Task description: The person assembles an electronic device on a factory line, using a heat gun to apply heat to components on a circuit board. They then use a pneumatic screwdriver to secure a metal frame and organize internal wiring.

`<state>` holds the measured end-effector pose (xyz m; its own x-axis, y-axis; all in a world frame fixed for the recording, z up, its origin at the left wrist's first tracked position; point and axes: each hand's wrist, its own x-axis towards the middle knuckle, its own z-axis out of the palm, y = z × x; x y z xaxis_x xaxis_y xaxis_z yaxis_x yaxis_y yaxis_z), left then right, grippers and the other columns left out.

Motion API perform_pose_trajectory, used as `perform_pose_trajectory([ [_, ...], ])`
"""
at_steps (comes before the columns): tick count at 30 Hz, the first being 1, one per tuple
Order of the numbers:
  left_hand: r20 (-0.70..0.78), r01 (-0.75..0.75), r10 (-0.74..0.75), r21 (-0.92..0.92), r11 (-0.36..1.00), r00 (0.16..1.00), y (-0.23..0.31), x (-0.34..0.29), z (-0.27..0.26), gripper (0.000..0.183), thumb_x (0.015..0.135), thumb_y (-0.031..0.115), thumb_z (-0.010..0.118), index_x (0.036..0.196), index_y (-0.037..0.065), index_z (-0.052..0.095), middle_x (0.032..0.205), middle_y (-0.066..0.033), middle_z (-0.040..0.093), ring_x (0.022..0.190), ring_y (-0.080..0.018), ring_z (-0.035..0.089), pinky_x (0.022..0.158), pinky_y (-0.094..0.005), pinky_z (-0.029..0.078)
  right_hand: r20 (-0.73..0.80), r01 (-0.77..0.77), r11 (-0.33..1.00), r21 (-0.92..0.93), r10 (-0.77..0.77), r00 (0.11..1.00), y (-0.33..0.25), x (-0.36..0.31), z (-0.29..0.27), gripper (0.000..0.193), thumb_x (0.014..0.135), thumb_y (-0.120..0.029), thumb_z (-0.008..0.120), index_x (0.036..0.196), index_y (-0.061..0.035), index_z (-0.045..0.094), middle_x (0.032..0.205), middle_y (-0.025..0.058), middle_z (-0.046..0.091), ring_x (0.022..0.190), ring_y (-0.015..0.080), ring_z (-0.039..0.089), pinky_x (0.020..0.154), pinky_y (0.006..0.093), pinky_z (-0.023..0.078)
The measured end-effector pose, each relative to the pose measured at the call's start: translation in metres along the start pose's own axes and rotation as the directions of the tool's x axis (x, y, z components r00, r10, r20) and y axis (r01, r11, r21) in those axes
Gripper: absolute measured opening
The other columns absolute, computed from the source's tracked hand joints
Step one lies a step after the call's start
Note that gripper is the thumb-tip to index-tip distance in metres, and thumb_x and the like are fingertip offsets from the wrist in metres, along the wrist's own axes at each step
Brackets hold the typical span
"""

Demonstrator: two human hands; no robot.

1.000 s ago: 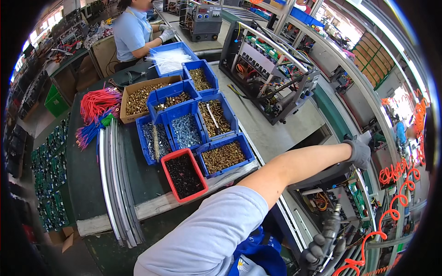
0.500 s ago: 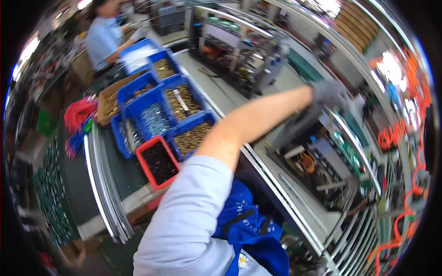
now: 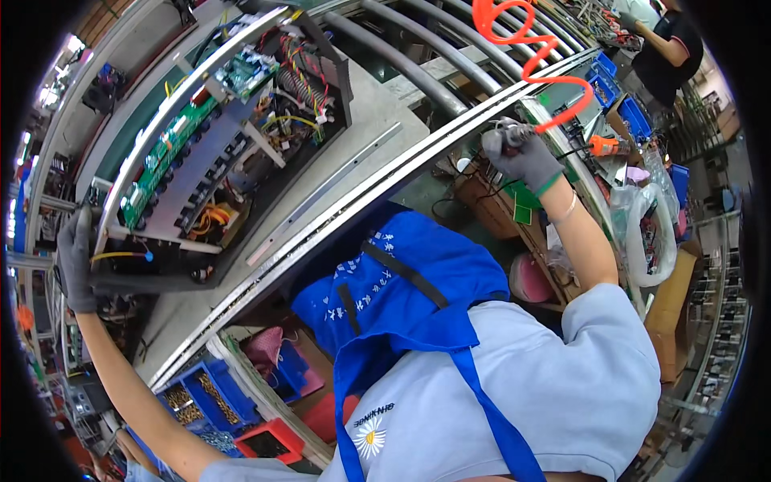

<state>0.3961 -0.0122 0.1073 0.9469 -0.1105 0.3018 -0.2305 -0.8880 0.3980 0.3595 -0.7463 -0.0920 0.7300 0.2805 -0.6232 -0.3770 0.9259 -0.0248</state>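
My left hand (image 3: 76, 261), in a grey glove, lies at the near left end of a metal-framed electrical chassis (image 3: 193, 80). Its fingers are stretched out along the frame's upright edge. Inside the chassis are a long green circuit board (image 3: 170, 149), black parts and bundled coloured wires (image 3: 301, 72). On the other side, my right hand (image 3: 526, 165), also gloved in grey, is closed around a silvery air tool (image 3: 510, 136) joined to an orange coiled hose (image 3: 554, 80). The fingers partly cover the tool, so its tip cannot be made out.
The chassis rests on a grey bench with a pale metal rail (image 3: 321, 213) along its edge. Steel rollers (image 3: 401, 60) continue beyond it. Blue bins of screws (image 3: 205, 394) and a red tray (image 3: 269, 442) sit lower left. An orange-handled tool (image 3: 606, 145) lies right; another person (image 3: 671, 56) works far right.
The view has swung strongly to the right. My right hand, not visible before, now appears holding the air tool. The left hand remains at the chassis frame.
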Motion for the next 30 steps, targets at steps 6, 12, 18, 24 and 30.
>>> perform_pose_trajectory([
  [6, 0.055, 0.101, -0.097, -0.078, 0.992, 0.994, 0.01, -0.008, -0.001, 0.036, 0.1, 0.028, 0.048, 0.098, -0.002, 0.068, 0.078, -0.0031, 0.064, 0.072, -0.0081, 0.054, 0.066, -0.0258, 0.044, -0.074, 0.148, 0.989, 0.006, -0.148, 0.986, -0.085, 0.075, -0.021, 0.019, 0.095, -0.015, 0.048, 0.084, -0.0032, 0.057, 0.074, 0.0083, 0.059, 0.066, 0.0217, 0.061, 0.059, 0.0335, 0.056],
  [12, 0.112, 0.104, -0.114, 0.089, 0.991, 0.987, 0.018, -0.007, -0.007, 0.03, 0.097, 0.022, 0.051, 0.102, -0.003, 0.067, 0.082, -0.0047, 0.066, 0.078, -0.0077, 0.056, 0.072, -0.0269, 0.046, 0.042, 0.342, 0.93, -0.135, -0.339, 0.94, -0.125, 0.104, -0.068, 0.026, 0.094, -0.024, 0.044, 0.096, -0.0043, 0.061, 0.086, 0.0095, 0.065, 0.076, 0.0234, 0.064, 0.06, 0.0341, 0.058],
  [18, -0.458, -0.091, 0.058, -0.05, 0.995, 0.887, 0.122, -0.027, 0.022, 0.028, 0.097, 0.012, 0.05, 0.121, 0.001, 0.063, 0.116, -0.0103, 0.066, 0.107, -0.0152, 0.06, 0.099, -0.0305, 0.044, -0.108, 0.314, 0.95, 0.0, -0.312, 0.944, -0.057, 0.079, -0.115, 0.052, 0.093, -0.045, 0.05, 0.11, 0.0033, 0.058, 0.103, 0.0171, 0.065, 0.083, 0.025, 0.066, 0.07, 0.0312, 0.058],
  [24, 0.036, -0.356, 0.355, 0.065, 0.932, 0.934, 0.185, -0.067, 0.229, 0.041, 0.072, -0.001, 0.065, 0.111, 0.012, 0.066, 0.104, -0.0074, 0.067, 0.096, -0.0271, 0.063, 0.083, -0.0364, 0.051, -0.116, -0.201, 0.941, -0.271, 0.176, 0.978, 0.059, 0.046, -0.08, 0.041, 0.095, -0.032, 0.054, 0.118, 0.002, 0.057, 0.09, 0.0092, 0.064, 0.066, 0.0147, 0.06, 0.055, 0.0251, 0.053],
  [30, 0.546, -0.24, 0.017, 0.341, 0.909, 0.838, 0.18, -0.044, 0.326, 0.04, 0.07, 0.004, 0.068, 0.107, 0.005, 0.053, 0.102, -0.0176, 0.058, 0.096, -0.0356, 0.061, 0.079, -0.0447, 0.053, 0.266, 0.183, 0.622, -0.762, 0.042, 0.963, 0.082, 0.03, 0.069, 0.047, 0.097, -0.038, 0.051, 0.129, -0.0035, 0.053, 0.096, 0.0047, 0.062, 0.067, 0.0097, 0.055, 0.053, 0.0222, 0.045],
])
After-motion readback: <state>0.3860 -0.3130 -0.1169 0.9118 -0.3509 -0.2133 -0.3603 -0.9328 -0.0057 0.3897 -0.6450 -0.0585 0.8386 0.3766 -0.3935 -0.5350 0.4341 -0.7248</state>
